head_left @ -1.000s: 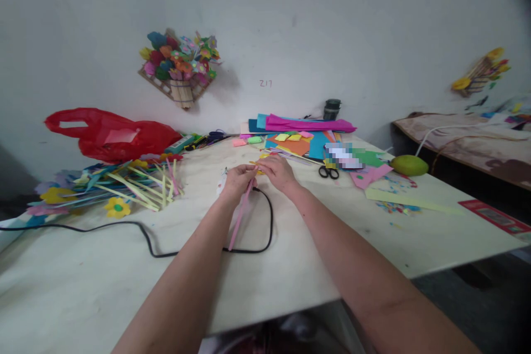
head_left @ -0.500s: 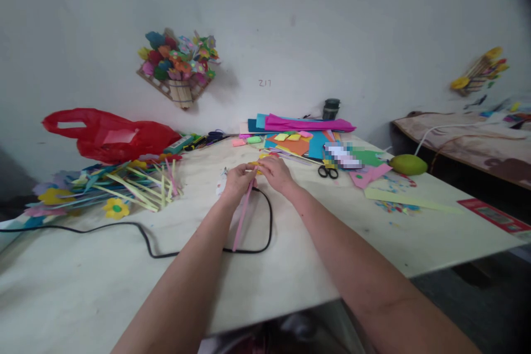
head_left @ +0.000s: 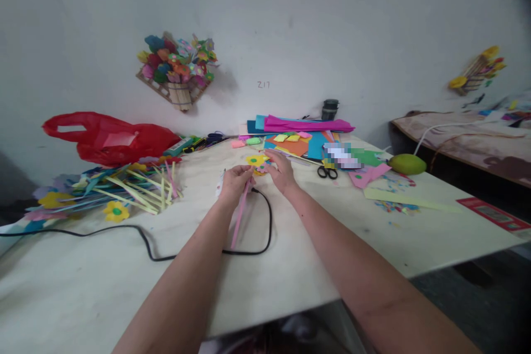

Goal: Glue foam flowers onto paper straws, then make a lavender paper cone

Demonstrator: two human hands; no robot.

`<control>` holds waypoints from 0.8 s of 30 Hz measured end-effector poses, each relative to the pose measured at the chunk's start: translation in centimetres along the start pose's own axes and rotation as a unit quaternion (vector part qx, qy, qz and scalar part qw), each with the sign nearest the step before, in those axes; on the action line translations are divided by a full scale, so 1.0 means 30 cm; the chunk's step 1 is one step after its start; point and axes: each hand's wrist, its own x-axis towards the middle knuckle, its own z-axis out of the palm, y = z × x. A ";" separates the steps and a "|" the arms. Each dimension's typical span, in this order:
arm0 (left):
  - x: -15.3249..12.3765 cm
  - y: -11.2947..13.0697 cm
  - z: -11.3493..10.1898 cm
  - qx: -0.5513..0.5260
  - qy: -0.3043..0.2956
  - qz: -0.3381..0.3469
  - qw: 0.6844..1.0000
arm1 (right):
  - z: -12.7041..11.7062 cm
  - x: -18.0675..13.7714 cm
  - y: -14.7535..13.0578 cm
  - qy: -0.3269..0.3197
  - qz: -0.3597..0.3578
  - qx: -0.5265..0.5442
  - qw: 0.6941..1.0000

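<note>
My left hand (head_left: 234, 182) is closed round the top of a thin pink paper stick (head_left: 239, 218) that slants down toward me over the table. A yellow paper flower (head_left: 256, 160) with a green centre sits at the stick's upper end. My right hand (head_left: 282, 171) lies just right of the flower, its fingers stretched toward the flower and partly spread. Whether they touch it I cannot tell. A black cable (head_left: 265, 232) loops on the table under both wrists.
Finished paper flowers on sticks (head_left: 112, 191) pile at the left beside a red plastic bag (head_left: 112, 138). Coloured paper sheets (head_left: 298, 133), black scissors (head_left: 327, 172), a green fruit (head_left: 407, 164) and paper scraps lie to the right. The table edge (head_left: 456, 257) drops off at right.
My right hand has opened and drawn slightly right, uncovering the yellow flower at the stick's top. The left hand keeps its hold on the stick.
</note>
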 end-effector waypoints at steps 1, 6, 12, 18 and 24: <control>-0.001 0.002 0.000 -0.001 0.000 -0.001 1.000 | 0.001 -0.001 0.003 0.007 0.010 0.007 1.000; -0.004 0.006 -0.004 0.004 -0.004 -0.001 1.000 | 0.001 -0.006 0.000 0.018 0.005 0.008 1.000; -0.002 0.005 -0.003 -0.015 0.005 0.006 1.000 | 0.000 -0.009 -0.024 0.020 0.002 0.012 1.000; 0.004 -0.002 -0.006 -0.040 0.023 0.000 0.999 | -0.007 -0.012 -0.044 -0.049 0.186 0.209 0.959; 0.003 -0.004 -0.010 -0.043 0.021 0.003 0.999 | -0.026 -0.013 -0.095 -0.171 0.211 0.328 0.905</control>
